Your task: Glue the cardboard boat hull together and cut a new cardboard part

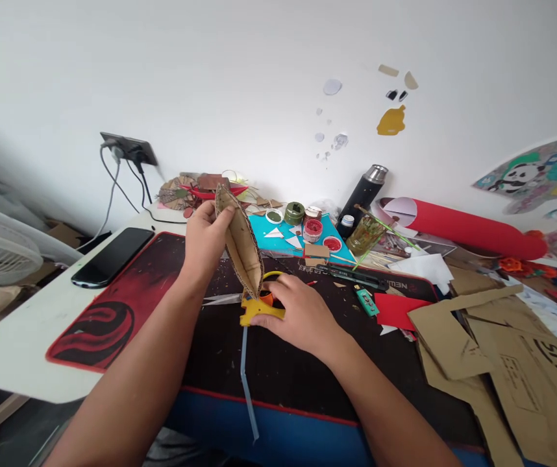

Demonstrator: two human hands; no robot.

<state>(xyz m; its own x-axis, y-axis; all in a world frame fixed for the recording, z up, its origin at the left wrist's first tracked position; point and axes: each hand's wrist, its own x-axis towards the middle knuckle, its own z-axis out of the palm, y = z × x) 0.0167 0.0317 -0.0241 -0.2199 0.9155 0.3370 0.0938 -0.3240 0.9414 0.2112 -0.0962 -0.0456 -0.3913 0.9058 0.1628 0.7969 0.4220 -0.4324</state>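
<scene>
Left hand [206,239] pinches the top of a leaf-shaped cardboard piece [242,245], standing it up over the middle of the black-and-red desk mat [113,318]. Right hand [298,314] wraps around a yellow glue gun [258,310] at its base, a glue stick [248,379] trailing toward the mat's near edge.

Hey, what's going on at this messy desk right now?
A person sits at a craft-strewn desk mat. Their left hand holds up a leaf-shaped cardboard piece, while the right hand rests on a yellow glue gun lying on the mat. Paint jars, cardboard sheets and a phone lie around.
</scene>
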